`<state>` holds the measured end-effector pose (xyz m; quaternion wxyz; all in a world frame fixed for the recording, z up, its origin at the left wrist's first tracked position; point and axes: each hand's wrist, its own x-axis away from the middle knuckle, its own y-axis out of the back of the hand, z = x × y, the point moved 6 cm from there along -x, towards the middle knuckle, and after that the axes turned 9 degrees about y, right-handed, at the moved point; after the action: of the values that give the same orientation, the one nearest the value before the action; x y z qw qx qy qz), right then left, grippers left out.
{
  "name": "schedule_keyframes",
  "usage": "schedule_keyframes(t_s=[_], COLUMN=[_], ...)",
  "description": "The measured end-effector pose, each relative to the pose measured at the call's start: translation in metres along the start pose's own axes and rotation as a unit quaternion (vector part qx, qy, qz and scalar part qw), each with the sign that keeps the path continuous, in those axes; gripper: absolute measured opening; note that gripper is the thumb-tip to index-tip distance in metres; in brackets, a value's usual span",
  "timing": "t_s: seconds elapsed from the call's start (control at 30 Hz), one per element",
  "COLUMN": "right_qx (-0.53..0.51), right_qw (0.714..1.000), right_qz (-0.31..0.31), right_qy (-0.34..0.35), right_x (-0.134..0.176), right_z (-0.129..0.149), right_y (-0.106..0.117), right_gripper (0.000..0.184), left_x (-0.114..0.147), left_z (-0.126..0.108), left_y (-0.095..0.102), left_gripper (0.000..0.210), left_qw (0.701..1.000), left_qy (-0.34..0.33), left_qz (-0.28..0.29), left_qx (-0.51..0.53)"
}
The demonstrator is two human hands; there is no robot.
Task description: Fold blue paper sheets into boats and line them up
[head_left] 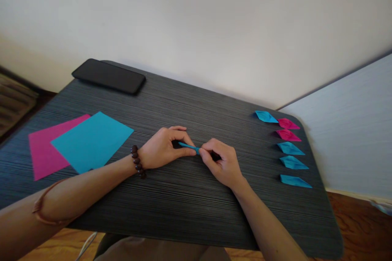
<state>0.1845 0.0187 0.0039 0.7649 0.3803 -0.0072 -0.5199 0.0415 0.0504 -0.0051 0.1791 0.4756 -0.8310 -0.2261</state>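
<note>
Between my two hands, over the middle of the table, is a narrow folded piece of blue paper (189, 146). The thumb and index finger of my left hand (167, 147) pinch it from the left. My right hand (221, 162) pinches its right end with thumb and fingertips, close against the left fingertips. Part of the paper is hidden by the fingers. A beaded bracelet (136, 161) circles my left wrist, and a thin bangle (38, 208) sits further up that arm.
On the dark table (171, 204), a blue sheet (93, 140) overlaps a pink sheet (45, 149) at the left. A black phone-like slab (108, 75) lies at the back left. Several folded blue pieces (292, 163) and two pink ones (288, 135) line the right side. A wall (196, 28) stands behind.
</note>
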Motion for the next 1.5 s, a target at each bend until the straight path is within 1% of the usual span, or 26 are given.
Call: schedule_keyframes(t_s=[0.17,0.3,0.37,0.53,0.6,0.73,0.83,1.0,1.07,1.17,1.23,1.37,1.43,1.5], right_qx=[0.011,0.005,0.001,0.002,-0.001,-0.01,-0.03,-0.042,-0.044,-0.052,-0.059,-0.071,-0.07,-0.065], right_qw=[1.0,1.0,1.0,0.999,0.999,1.0,0.999,0.998,0.998,0.997,0.997,0.997,0.997,0.997], right_qz=[-0.013,0.014,0.024,0.023,0.014,0.001,0.01,0.002,-0.002,0.001,0.007,0.01,0.0,-0.018], right_qy=[-0.008,-0.008,-0.009,-0.027,-0.029,-0.024,-0.028,-0.048,-0.053,-0.051,-0.049,-0.035,-0.034,-0.046], right_x=[0.0,0.001,0.001,0.001,0.001,0.0,0.0,0.002,0.002,0.0,0.0,0.001,0.002,0.003], right_z=[-0.001,-0.001,-0.001,-0.003,-0.003,-0.002,-0.002,-0.006,-0.007,-0.006,-0.006,-0.007,-0.008,-0.01], right_y=[0.0,-0.003,-0.004,-0.003,-0.002,0.0,-0.001,0.0,0.0,0.0,-0.001,-0.002,-0.002,-0.001], right_gripper=[0.015,0.016,0.016,0.02,0.021,0.021,0.022,0.033,0.036,0.035,0.034,0.031,0.029,0.027], left_x=[0.0,0.0,0.0,-0.001,-0.001,0.0,0.001,0.002,0.002,0.002,0.002,0.002,0.001,0.001], left_z=[-0.006,-0.009,-0.009,-0.004,-0.001,0.003,0.006,0.005,0.005,0.007,0.007,0.004,0.001,-0.003], left_y=[0.002,0.001,0.001,0.004,0.003,0.0,0.001,-0.001,-0.001,-0.001,-0.001,0.0,0.002,0.0], left_gripper=[0.018,0.028,0.025,0.022,0.021,0.024,0.024,0.025,0.027,0.028,0.031,0.035,0.033,0.029], left_qw=[0.999,0.999,0.999,0.999,0.999,0.997,0.994,0.986,0.983,0.979,0.979,0.99,0.995,0.998], left_qy=[-0.029,-0.039,-0.039,-0.002,0.014,0.025,0.046,0.065,0.069,0.079,0.089,0.084,0.055,0.005], left_qz=[0.016,0.02,0.014,-0.022,-0.013,0.024,0.025,0.063,0.062,0.056,0.059,0.056,0.05,0.06], left_qx=[0.016,0.011,0.012,0.028,0.038,0.066,0.097,0.143,0.158,0.179,0.174,0.103,0.064,0.03])
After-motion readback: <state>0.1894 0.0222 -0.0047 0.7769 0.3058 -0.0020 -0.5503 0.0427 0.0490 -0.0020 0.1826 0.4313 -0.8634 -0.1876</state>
